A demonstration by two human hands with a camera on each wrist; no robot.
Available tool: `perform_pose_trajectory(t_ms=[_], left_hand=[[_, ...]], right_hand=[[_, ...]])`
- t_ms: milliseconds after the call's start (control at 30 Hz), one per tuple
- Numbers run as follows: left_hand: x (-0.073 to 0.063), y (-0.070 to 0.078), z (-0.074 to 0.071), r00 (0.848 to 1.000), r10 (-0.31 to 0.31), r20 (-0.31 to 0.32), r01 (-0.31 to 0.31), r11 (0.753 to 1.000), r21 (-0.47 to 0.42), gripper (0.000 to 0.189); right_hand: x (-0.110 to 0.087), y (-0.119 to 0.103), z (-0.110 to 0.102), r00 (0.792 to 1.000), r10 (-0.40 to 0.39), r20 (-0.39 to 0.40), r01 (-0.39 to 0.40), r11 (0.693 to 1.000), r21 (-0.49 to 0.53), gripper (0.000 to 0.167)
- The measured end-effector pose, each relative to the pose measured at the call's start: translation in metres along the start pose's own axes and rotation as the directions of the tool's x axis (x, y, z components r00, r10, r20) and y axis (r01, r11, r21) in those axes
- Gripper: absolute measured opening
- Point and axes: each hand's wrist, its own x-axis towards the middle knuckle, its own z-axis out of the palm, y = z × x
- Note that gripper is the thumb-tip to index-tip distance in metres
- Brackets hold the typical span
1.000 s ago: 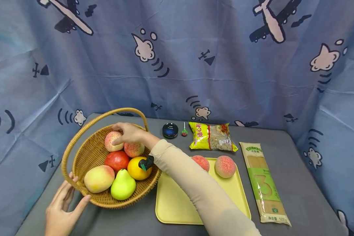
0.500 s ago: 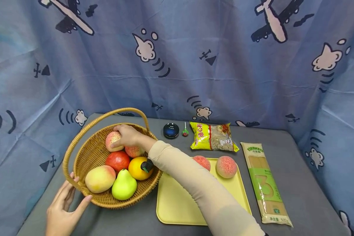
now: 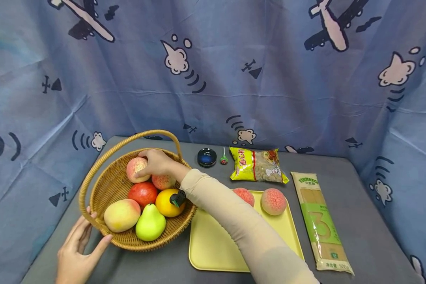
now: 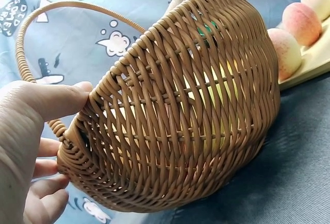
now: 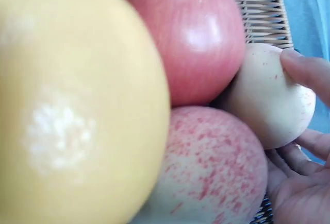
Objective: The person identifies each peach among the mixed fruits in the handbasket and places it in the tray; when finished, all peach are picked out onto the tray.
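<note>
A wicker basket [image 3: 108, 189] with a tall handle leans toward me on the left of the table. My left hand [image 3: 77, 249] grips its near-left rim, thumb on one side and fingers on the other in the left wrist view. Reaching into the back of the basket, my right hand [image 3: 159, 162] holds a pale pink peach [image 3: 135, 169] between thumb and fingers. Another peach [image 3: 163, 181], speckled red, sits under that hand. Around them lie a red apple [image 3: 143, 193], an orange [image 3: 167, 206], a mango [image 3: 122, 215] and a green pear [image 3: 150, 223].
A yellow tray [image 3: 209, 252] carries peaches [image 3: 273, 201], partly hidden by my right sleeve. Behind it are a yellow snack-style bag [image 3: 259, 165], a lollipop [image 3: 223, 159] and a round dark tin [image 3: 206, 157]. A long noodle packet [image 3: 321, 223] lies at right; a patterned curtain [image 3: 213, 79] hangs behind.
The head view has drifted slightly, shifting everything a little to the right. Both hands keep nearly the same places on the basket rim and the peach.
</note>
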Motion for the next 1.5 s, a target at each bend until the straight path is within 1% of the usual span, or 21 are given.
perform_pose_trajectory(t_ms=[133,200,300,433,500,567,667,733,833,900,967,1033,1067,1200,1267,1333,1367,1500], left_hand=[[-0.001,0.002,0.001,1.0,-0.027,0.003,0.027,1.0,0.001,0.07],[-0.001,0.002,0.001,0.999,-0.042,0.0,0.042,0.999,0.007,0.07],[-0.002,0.001,0.001,0.999,-0.045,-0.008,0.045,0.999,0.002,0.07],[-0.004,-0.002,0.001,0.999,-0.037,-0.019,0.037,0.999,-0.009,0.07],[-0.004,-0.003,0.0,0.999,-0.045,-0.02,0.045,0.999,-0.009,0.07],[-0.005,-0.003,0.0,0.998,-0.057,-0.015,0.057,0.998,0.007,0.068],[-0.006,-0.003,0.0,0.998,-0.065,-0.011,0.065,0.998,0.023,0.067],[-0.006,-0.002,0.0,0.998,-0.059,-0.007,0.059,0.998,0.028,0.066],[-0.006,0.0,0.0,0.999,-0.045,-0.012,0.045,0.999,0.022,0.067],[-0.005,0.001,-0.001,0.999,-0.034,-0.016,0.034,0.999,0.014,0.067],[-0.005,0.002,-0.001,0.999,-0.03,-0.021,0.03,0.999,0.02,0.067],[-0.006,0.002,0.0,0.999,-0.036,-0.025,0.037,0.999,0.015,0.068],[-0.006,0.003,0.0,0.999,-0.044,-0.026,0.044,0.999,0.017,0.067],[-0.008,0.002,0.001,0.997,-0.076,-0.034,0.077,0.997,0.022,0.067],[-0.009,0.002,0.002,0.996,-0.079,-0.043,0.08,0.997,0.023,0.066],[-0.01,0.003,0.003,0.996,-0.072,-0.054,0.073,0.997,0.021,0.066],[-0.01,0.003,0.003,0.996,-0.068,-0.059,0.069,0.997,0.02,0.066],[-0.01,0.004,0.005,0.996,-0.06,-0.07,0.061,0.998,0.009,0.065]], right_hand=[[-0.003,-0.001,-0.005,0.999,-0.053,-0.001,0.053,0.998,0.031,0.069],[-0.005,-0.002,-0.007,0.998,-0.068,0.0,0.067,0.995,0.067,0.068],[-0.008,-0.005,-0.012,0.996,-0.092,-0.004,0.092,0.988,0.128,0.066],[-0.017,-0.011,-0.02,0.99,-0.139,0.007,0.135,0.971,0.199,0.068],[-0.022,-0.014,-0.025,0.986,-0.164,0.009,0.157,0.96,0.234,0.069],[-0.03,-0.016,-0.031,0.981,-0.193,0.0,0.187,0.95,0.249,0.069],[-0.043,-0.017,-0.039,0.969,-0.247,-0.021,0.242,0.926,0.289,0.068],[-0.054,-0.016,-0.046,0.961,-0.275,-0.04,0.273,0.904,0.329,0.067],[-0.073,-0.012,-0.055,0.948,-0.311,-0.07,0.309,0.843,0.44,0.067],[-0.086,-0.008,-0.061,0.936,-0.332,-0.114,0.344,0.803,0.486,0.068],[-0.099,-0.001,-0.066,0.921,-0.354,-0.163,0.386,0.773,0.504,0.068],[-0.114,0.006,-0.071,0.906,-0.364,-0.215,0.423,0.758,0.496,0.069],[-0.122,0.01,-0.073,0.898,-0.371,-0.238,0.44,0.746,0.499,0.07],[-0.153,0.028,-0.077,0.856,-0.401,-0.326,0.517,0.669,0.535,0.073],[-0.169,0.038,-0.076,0.836,-0.406,-0.37,0.549,0.64,0.538,0.074],[-0.184,0.049,-0.074,0.821,-0.395,-0.413,0.569,0.634,0.524,0.076],[-0.192,0.055,-0.072,0.819,-0.381,-0.429,0.569,0.637,0.52,0.077],[-0.221,0.078,-0.062,0.828,-0.305,-0.471,0.54,0.659,0.523,0.076]])
